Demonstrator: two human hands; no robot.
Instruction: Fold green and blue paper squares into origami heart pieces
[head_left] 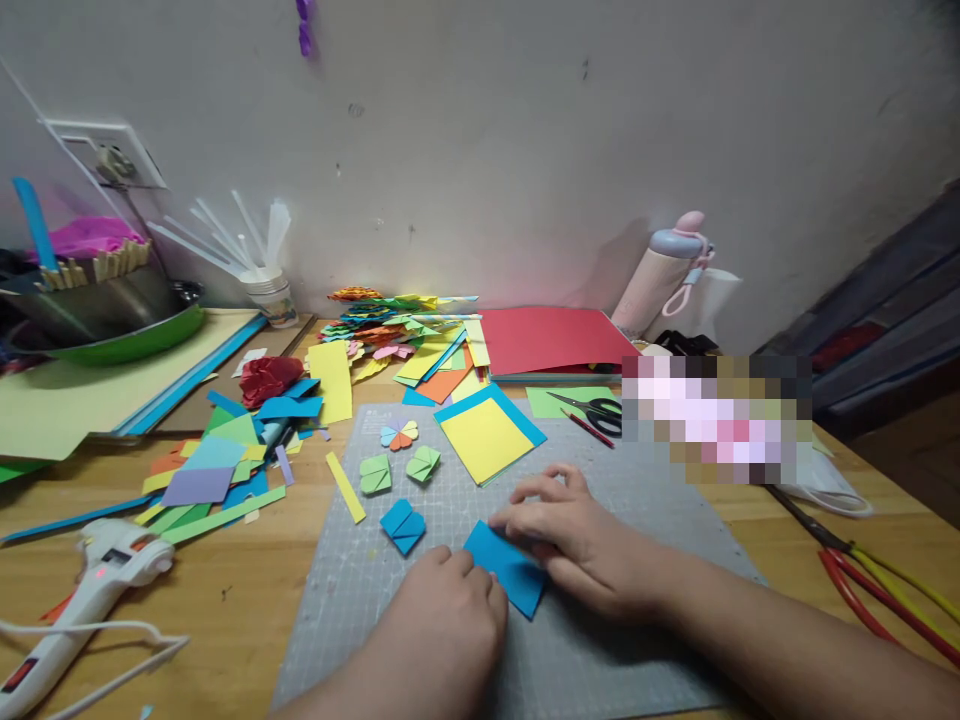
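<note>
On the grey cutting mat [330,620], a blue paper rectangle [506,572] is laid at a slant between the two hands. Its left end is met by the left hand [454,610], whose fingers are curled close together; their tips are hidden, so whether anything is pinched cannot be told. Its upper right edge is touched by the right hand [574,540], with the fingers bent and held slightly apart. Just beyond the left hand, a folded blue piece [403,526] is seen, with two folded green pieces [376,474] and a multicoloured paper flower [399,434] farther back. To their left, a yellow strip [346,487] is placed. Behind the right hand, a yellow square [486,440] is stacked over blue paper. Black-handled scissors [596,412] and a red pencil [588,428] are set at the mat's far edge. Left of the mat, a white glue gun [112,560] is seen near coloured paper scraps [196,487].
</note>
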